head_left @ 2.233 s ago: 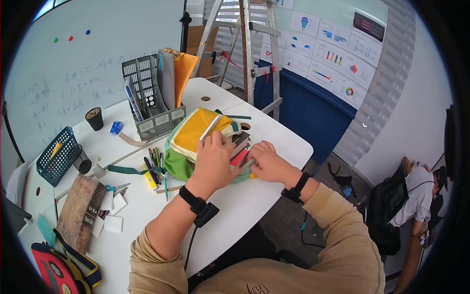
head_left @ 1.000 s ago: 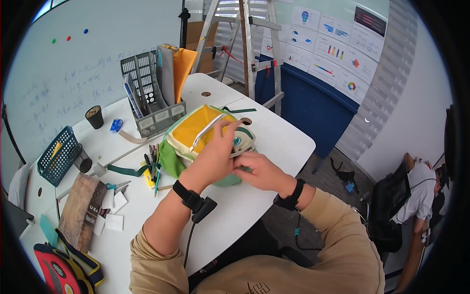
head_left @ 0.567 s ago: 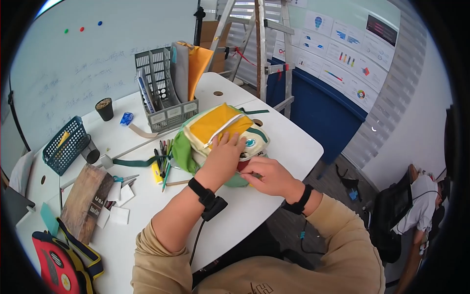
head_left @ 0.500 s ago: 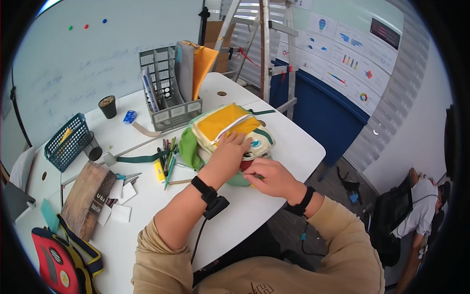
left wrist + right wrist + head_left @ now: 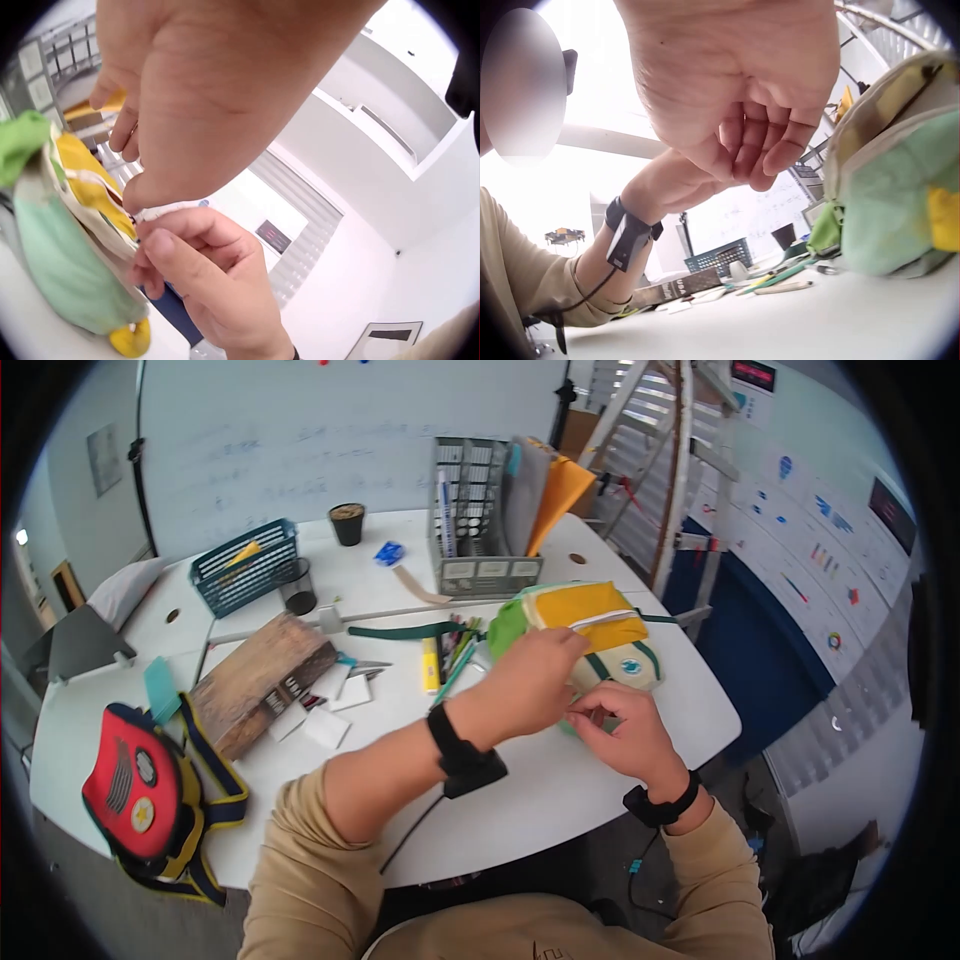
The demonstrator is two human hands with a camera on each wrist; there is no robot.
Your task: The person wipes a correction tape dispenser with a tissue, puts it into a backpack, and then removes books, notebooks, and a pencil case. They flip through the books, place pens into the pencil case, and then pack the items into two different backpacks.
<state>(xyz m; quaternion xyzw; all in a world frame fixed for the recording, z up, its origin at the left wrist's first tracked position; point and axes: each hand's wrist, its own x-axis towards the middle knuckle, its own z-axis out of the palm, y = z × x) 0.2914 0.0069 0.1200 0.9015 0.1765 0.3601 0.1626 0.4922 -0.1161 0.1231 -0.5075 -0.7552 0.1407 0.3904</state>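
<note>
A backpack point(image 5: 590, 615) in yellow, cream and green lies on the table, its rim parted in the right wrist view point(image 5: 900, 142). My left hand point(image 5: 525, 680) is at the bag's near side, fingers bent downward; in the left wrist view the hand point(image 5: 202, 90) fills the top. Close by its thumb, my right hand point(image 5: 630, 730) has curled fingers, with the thumb close to the index finger. The right wrist view shows several curled fingertips of the right hand point(image 5: 742, 97), beside the left hand point(image 5: 679, 180). Whether either hand pinches the bag's edge is hidden.
Left of the bag lie pens point(image 5: 460, 650), a yellow glue stick point(image 5: 431, 665), scissors point(image 5: 365, 663), white squares point(image 5: 325, 727) and a wood-patterned pouch point(image 5: 262, 680). Behind stand a grey file rack point(image 5: 490, 575) and a teal basket point(image 5: 245, 575). A red bag point(image 5: 135, 780) is far left.
The head view has swung left, so the scene sits further right. My left hand has left the yellow panel for the bag's near side; the dark red thing beside my right hand is out of sight.
</note>
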